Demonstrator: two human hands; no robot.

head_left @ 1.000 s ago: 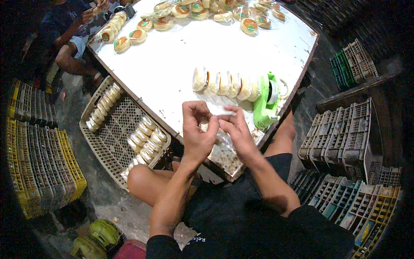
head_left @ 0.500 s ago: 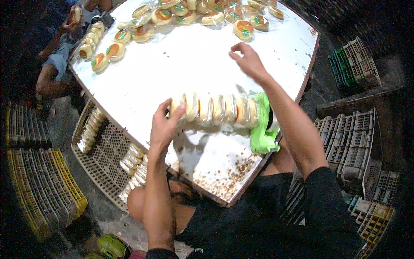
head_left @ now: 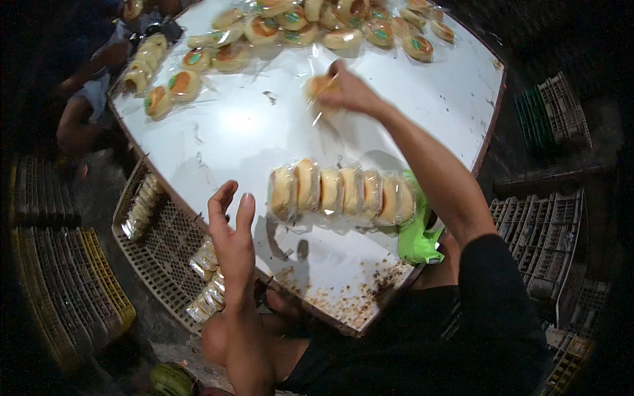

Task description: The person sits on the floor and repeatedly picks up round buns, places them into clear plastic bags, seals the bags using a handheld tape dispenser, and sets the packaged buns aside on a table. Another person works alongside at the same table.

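Plastic-wrapped round buns stand on edge in a row [head_left: 340,191] on the white table, close to me. My left hand [head_left: 232,228] is raised just left of that row, fingers apart and holding nothing. Over the middle of the table, my right hand [head_left: 343,89] grips a wrapped bun [head_left: 319,87], blurred by motion. At the row's right end sits a bright green tape dispenser [head_left: 421,241], partly hidden behind my right forearm. A pile of wrapped buns with green labels [head_left: 297,26] lies along the table's far side.
Below the table's left edge is a plastic crate [head_left: 165,264] holding rows of wrapped buns. Stacked crates stand at the left [head_left: 72,284] and right [head_left: 541,231]. Another person's arm [head_left: 86,119] shows at the far left, beside a second bun row [head_left: 144,63].
My left hand has let go of the row's left end and drawn back, opening. My right hand has moved left and now holds a bun. The view has shifted slightly.
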